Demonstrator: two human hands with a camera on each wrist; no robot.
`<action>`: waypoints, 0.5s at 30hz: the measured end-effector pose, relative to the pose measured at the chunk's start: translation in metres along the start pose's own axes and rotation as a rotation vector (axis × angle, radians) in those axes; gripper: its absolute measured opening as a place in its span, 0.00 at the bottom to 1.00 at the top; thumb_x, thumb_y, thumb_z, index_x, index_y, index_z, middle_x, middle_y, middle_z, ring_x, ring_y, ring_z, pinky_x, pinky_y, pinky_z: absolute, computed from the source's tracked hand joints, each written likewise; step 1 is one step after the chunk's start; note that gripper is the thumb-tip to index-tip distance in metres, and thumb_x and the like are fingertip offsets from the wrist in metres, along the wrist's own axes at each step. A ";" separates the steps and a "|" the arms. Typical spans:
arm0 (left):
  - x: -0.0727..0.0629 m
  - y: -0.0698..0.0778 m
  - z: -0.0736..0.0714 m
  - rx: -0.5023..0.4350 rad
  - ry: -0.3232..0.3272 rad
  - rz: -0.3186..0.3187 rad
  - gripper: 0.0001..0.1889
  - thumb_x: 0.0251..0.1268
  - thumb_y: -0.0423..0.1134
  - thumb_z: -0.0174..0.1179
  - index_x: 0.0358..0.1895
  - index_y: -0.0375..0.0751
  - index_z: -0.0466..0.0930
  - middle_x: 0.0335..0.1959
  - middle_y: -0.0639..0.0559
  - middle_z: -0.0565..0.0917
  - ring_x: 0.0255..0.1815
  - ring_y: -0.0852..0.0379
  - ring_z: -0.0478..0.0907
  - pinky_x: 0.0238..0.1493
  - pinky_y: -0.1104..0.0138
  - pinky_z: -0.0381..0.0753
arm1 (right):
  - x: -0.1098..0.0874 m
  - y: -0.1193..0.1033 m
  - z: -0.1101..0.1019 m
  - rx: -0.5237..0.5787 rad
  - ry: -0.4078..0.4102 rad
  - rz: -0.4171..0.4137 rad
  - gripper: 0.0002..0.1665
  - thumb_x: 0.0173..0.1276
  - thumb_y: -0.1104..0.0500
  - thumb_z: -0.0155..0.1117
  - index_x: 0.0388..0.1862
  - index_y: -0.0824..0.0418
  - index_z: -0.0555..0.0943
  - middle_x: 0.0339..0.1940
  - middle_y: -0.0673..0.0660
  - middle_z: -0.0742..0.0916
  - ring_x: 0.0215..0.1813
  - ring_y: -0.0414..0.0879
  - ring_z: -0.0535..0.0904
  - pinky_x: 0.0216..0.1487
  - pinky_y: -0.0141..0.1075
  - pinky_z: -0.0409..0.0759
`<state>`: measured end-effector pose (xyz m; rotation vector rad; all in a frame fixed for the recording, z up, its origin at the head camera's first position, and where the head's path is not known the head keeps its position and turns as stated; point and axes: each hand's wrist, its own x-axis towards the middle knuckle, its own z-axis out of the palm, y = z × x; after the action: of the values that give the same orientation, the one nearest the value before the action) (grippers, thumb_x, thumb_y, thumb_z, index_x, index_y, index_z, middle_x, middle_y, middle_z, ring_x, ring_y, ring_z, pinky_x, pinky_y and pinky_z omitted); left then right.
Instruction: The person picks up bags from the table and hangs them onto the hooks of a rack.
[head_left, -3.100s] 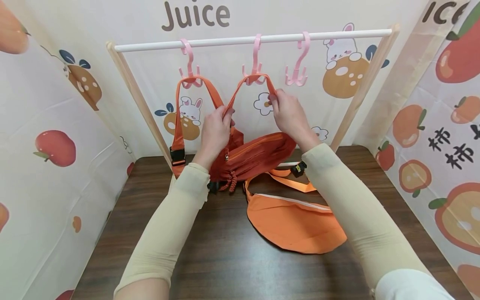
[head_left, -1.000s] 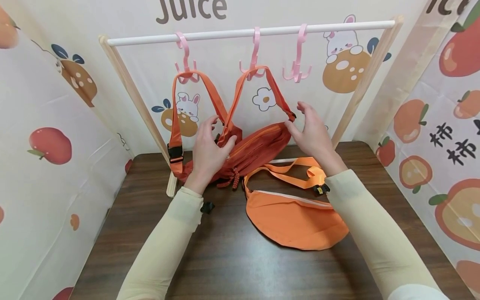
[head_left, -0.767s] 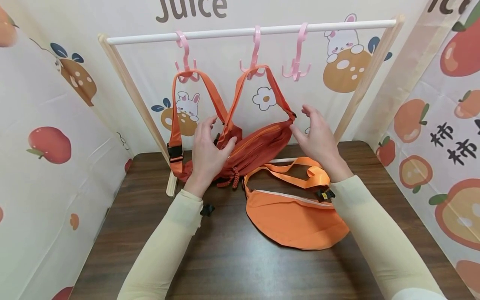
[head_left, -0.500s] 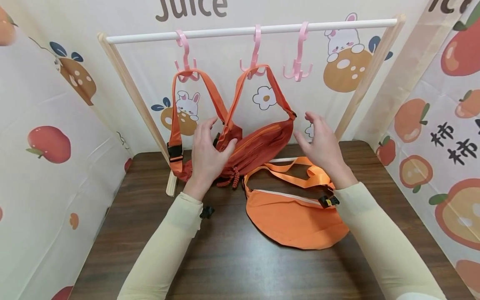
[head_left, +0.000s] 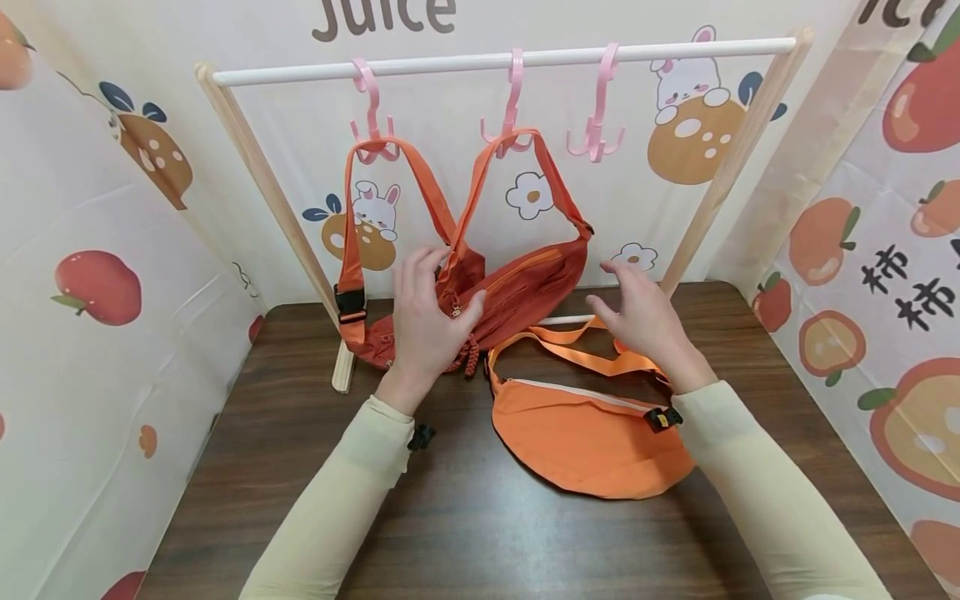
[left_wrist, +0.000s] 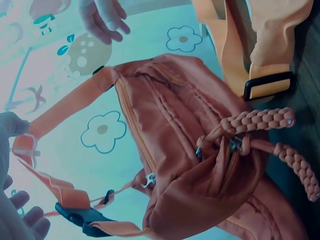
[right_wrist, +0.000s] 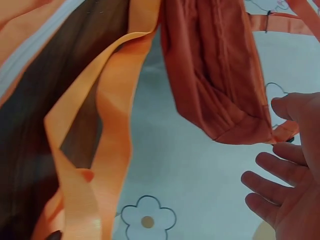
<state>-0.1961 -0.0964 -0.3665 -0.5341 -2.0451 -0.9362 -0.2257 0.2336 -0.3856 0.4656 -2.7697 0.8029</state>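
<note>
Two rust-red waist bags hang from pink hooks by orange straps. The right bag [head_left: 525, 287] has a long zipper and braided cord pulls [left_wrist: 260, 120]; its strap loops over the middle hook [head_left: 513, 104]. The other bag [head_left: 371, 346], with a black buckle [head_left: 350, 304], hangs from the left hook [head_left: 372, 108] and is partly hidden. My left hand [head_left: 426, 321] hovers before the bags, fingers spread and holding nothing. To the right of the hanging bag, my right hand [head_left: 645, 317] is loosely bent and holds nothing, above the strap of a bright orange waist bag [head_left: 588, 442].
The orange bag lies on the dark wooden table [head_left: 480, 542], its black buckle [head_left: 662, 418] near my right cuff. A white rail [head_left: 442, 64] on wooden posts spans the back. On it hangs a third pink hook [head_left: 597, 108] bearing nothing. Printed cloth walls surround the table.
Both hands have let go of the middle strap and come down from it. The right hand has drawn back rightward and lower; the left has shifted slightly right and down. The bags hang nearly still.
</note>
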 end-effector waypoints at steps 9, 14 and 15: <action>-0.015 0.005 0.010 -0.024 -0.094 0.037 0.33 0.62 0.45 0.76 0.67 0.36 0.76 0.65 0.39 0.77 0.65 0.42 0.71 0.64 0.49 0.75 | -0.002 0.017 0.019 -0.059 -0.082 -0.082 0.37 0.73 0.52 0.72 0.72 0.71 0.73 0.67 0.70 0.81 0.69 0.66 0.73 0.71 0.61 0.70; -0.024 0.004 0.019 -0.031 -0.200 0.056 0.34 0.62 0.45 0.77 0.68 0.35 0.75 0.65 0.40 0.77 0.66 0.43 0.71 0.68 0.50 0.73 | -0.002 0.020 0.031 -0.112 -0.161 -0.107 0.39 0.71 0.50 0.75 0.72 0.71 0.74 0.67 0.69 0.81 0.67 0.66 0.78 0.68 0.61 0.74; -0.026 0.004 0.021 -0.030 -0.228 0.052 0.34 0.62 0.45 0.77 0.69 0.36 0.75 0.66 0.41 0.77 0.66 0.44 0.71 0.68 0.50 0.73 | -0.002 0.020 0.034 -0.124 -0.184 -0.107 0.40 0.71 0.49 0.75 0.72 0.71 0.74 0.67 0.69 0.81 0.66 0.66 0.78 0.68 0.61 0.74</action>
<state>-0.1887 -0.0790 -0.3941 -0.7351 -2.2102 -0.9112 -0.2350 0.2316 -0.4241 0.6892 -2.9098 0.5877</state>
